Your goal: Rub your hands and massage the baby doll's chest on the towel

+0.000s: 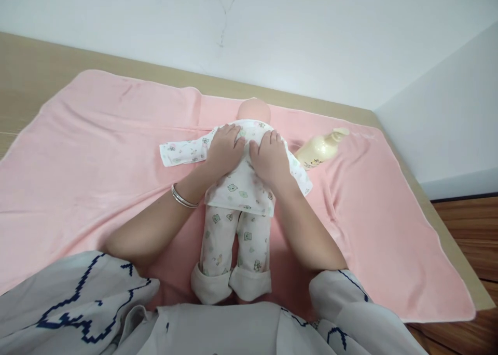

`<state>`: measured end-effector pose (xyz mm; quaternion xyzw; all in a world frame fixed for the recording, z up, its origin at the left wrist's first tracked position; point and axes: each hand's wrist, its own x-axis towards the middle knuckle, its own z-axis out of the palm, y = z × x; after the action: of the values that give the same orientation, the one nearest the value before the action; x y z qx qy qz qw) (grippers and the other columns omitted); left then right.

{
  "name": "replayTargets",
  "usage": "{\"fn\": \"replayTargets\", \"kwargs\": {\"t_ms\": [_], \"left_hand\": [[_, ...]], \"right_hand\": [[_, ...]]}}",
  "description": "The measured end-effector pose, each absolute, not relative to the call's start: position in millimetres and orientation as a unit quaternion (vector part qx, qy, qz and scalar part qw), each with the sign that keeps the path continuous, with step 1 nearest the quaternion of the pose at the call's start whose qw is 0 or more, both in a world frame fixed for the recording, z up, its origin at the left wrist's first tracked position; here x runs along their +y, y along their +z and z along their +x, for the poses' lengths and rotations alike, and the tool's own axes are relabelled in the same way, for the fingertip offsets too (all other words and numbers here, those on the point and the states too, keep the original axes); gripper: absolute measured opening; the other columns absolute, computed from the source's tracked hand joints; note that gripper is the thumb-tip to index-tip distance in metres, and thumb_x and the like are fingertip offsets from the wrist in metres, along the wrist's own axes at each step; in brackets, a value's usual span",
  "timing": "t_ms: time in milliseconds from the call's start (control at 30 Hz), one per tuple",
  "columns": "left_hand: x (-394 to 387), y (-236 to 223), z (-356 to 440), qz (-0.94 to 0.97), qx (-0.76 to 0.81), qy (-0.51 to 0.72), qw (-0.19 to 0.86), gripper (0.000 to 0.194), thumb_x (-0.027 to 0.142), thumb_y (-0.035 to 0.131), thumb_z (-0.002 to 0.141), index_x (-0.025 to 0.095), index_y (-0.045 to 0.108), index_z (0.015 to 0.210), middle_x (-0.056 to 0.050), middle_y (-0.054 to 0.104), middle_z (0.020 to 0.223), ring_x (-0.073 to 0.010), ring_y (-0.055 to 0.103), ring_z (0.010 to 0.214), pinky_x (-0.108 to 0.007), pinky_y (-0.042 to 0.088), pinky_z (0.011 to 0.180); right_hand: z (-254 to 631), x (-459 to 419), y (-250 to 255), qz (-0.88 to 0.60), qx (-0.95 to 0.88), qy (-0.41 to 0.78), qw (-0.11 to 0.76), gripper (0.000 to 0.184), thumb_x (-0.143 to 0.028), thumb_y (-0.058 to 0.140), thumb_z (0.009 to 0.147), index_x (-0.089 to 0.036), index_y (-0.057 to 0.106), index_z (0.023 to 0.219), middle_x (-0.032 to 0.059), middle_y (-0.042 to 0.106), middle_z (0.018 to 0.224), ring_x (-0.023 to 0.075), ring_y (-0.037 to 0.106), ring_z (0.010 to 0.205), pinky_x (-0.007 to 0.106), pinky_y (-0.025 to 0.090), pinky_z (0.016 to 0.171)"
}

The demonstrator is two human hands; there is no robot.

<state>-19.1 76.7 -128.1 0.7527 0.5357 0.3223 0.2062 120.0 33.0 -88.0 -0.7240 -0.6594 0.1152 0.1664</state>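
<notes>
Head view: one baby doll with a smooth, bald head, lying lengthwise at centre frame, head toward the top, legs toward the bottom. One white cotton top with small animal print, over the doll's torso; one sleeve extended to centre left. One pair of matching white printed trousers, lower centre, with thick turned-up cuffs. Left hand and right hand: side by side on the upper part of the top, backs upward, fingers close together, thumbs turned inward; cannot tell whether cloth is pinched beneath. Silver-coloured metal bangles on the left wrist. One pale yellow pump bottle, on its side, right of centre. All upon one pink fabric blanket, creased, over a light wood-toned table. White wall, upper frame; brown wooden floor, right edge.
</notes>
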Motion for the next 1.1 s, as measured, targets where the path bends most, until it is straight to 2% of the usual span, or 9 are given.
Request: {"fn": "replayTargets", "kwargs": {"t_ms": [133,267,433,533,667,767,867,933,1100], "left_hand": [[79.9,-130.8,-22.4,0.76,0.522,0.329,0.204,0.053,0.036,0.033,0.103,0.014,0.064,0.141,-0.014,0.066,0.152,-0.0273,0.054,0.147,-0.047,0.032,0.135],[79.3,-129.9,-22.7,0.758,0.526,0.326,0.203,0.055,0.034,0.032,0.103,0.012,0.063,0.143,-0.016,0.065,0.153,-0.0288,0.054,0.147,-0.048,0.033,0.134],[73.7,-125.5,-19.0,0.752,0.542,0.316,0.204,0.057,0.034,0.034,0.103,0.008,0.06,0.147,-0.017,0.06,0.159,-0.0303,0.049,0.153,-0.049,0.029,0.136],[74.4,-124.7,-19.4,0.759,0.538,0.314,0.191,0.055,0.031,0.035,0.103,0.007,0.061,0.145,-0.018,0.063,0.155,-0.0296,0.053,0.15,-0.046,0.032,0.135],[77.4,-123.6,-22.1,0.777,0.53,0.297,0.168,0.051,0.031,0.03,0.107,0.01,0.063,0.14,-0.016,0.067,0.149,-0.027,0.059,0.142,-0.042,0.039,0.129],[71.2,-117.0,-21.2,0.787,0.537,0.263,0.151,0.052,0.028,0.027,0.109,0.009,0.061,0.143,-0.017,0.065,0.151,-0.0255,0.057,0.145,-0.04,0.037,0.131],[55.8,-101.9,-17.6,0.787,0.558,0.22,0.144,0.052,0.026,0.032,0.108,0.005,0.055,0.15,-0.02,0.056,0.162,-0.0284,0.047,0.156,-0.045,0.032,0.136],[46.4,-90.0,-16.0,0.79,0.559,0.192,0.162,0.052,0.026,0.035,0.108,0.006,0.056,0.151,-0.019,0.052,0.166,-0.0289,0.043,0.16,-0.045,0.033,0.135],[54.2,-82.4,-21.8,0.788,0.542,0.174,0.233,0.049,0.024,0.042,0.103,0.011,0.061,0.146,-0.014,0.055,0.164,-0.0295,0.045,0.158,-0.045,0.037,0.133]], "right_hand": [[94.6,12.6,-83.5,-0.65,-0.744,0.085,0.131,0.068,-0.02,0.037,0.101,0.006,0.034,0.164,0.026,0.03,0.176,0.0356,0.022,0.169,0.054,0.017,0.139],[107.0,31.5,-86.1,-0.641,-0.743,0.116,0.15,0.066,-0.021,0.033,0.101,-0.003,0.039,0.164,0.0176,0.031,0.178,0.0287,0.022,0.169,0.054,0.016,0.14],[128.9,47.6,-85.9,-0.713,-0.669,0.143,0.152,0.073,-0.038,0.037,0.107,0.005,0.029,0.166,0.0263,0.024,0.178,0.037,0.02,0.169,0.059,0.017,0.138],[112.3,28.7,-79.6,-0.718,-0.678,0.11,0.116,0.071,-0.031,0.035,0.108,0.009,0.026,0.165,0.0305,0.026,0.176,0.0396,0.023,0.168,0.058,0.018,0.137],[89.6,10.4,-77.7,-0.664,-0.736,0.084,0.106,0.065,-0.018,0.034,0.104,0.002,0.032,0.166,0.0236,0.024,0.179,0.0373,0.018,0.169,0.057,0.017,0.138],[97.8,23.4,-85.8,-0.665,-0.726,0.102,0.144,0.064,-0.021,0.032,0.104,-0.002,0.037,0.165,0.0191,0.028,0.179,0.0341,0.021,0.169,0.057,0.018,0.138],[120.3,45.7,-95.6,-0.697,-0.679,0.127,0.194,0.067,-0.033,0.035,0.105,-0.002,0.038,0.164,0.0203,0.031,0.177,0.0342,0.024,0.168,0.057,0.018,0.138],[132.2,55.0,-98.1,-0.711,-0.659,0.141,0.201,0.071,-0.04,0.037,0.105,-0.001,0.035,0.165,0.0219,0.031,0.177,0.0351,0.023,0.168,0.057,0.019,0.138],[124.4,40.3,-86.1,-0.714,-0.677,0.126,0.122,0.073,-0.038,0.033,0.108,0.007,0.027,0.165,0.0281,0.027,0.176,0.0386,0.023,0.168,0.057,0.019,0.137]]}}
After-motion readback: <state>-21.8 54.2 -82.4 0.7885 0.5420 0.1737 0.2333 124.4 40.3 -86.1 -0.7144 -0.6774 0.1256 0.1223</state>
